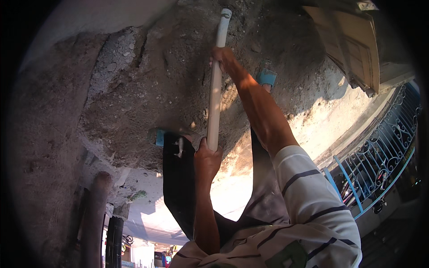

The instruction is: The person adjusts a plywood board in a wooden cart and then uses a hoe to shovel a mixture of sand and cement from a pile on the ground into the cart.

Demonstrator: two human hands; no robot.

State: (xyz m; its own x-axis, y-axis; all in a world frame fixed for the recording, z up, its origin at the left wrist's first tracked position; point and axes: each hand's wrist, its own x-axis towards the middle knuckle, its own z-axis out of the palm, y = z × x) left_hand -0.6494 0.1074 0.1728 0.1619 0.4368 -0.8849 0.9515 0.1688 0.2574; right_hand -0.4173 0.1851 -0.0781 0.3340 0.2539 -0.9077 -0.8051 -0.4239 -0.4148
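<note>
A long, pale, straight pipe (215, 98) runs away from my body over loose soil (178, 80). Its far end is whiter, with a greenish mark near the tip. My left hand (208, 160) is closed round the pipe's near end, the thumb lying along it. Farther up, my right hand (222, 58) wraps round the upper part, with the arm stretched out. Whether the far end touches the ground I cannot tell. My feet, in blue slippers (267, 77), stand apart on either side of the pipe.
A plain wall (49, 111) rises at the left, above a thick upright post (96, 214). Wooden panels (353, 44) lean at the far right. Below them, a light-blue metal railing (375, 165) curves along the right side. Rubble and small stones (116, 53) lie along the soil's left edge.
</note>
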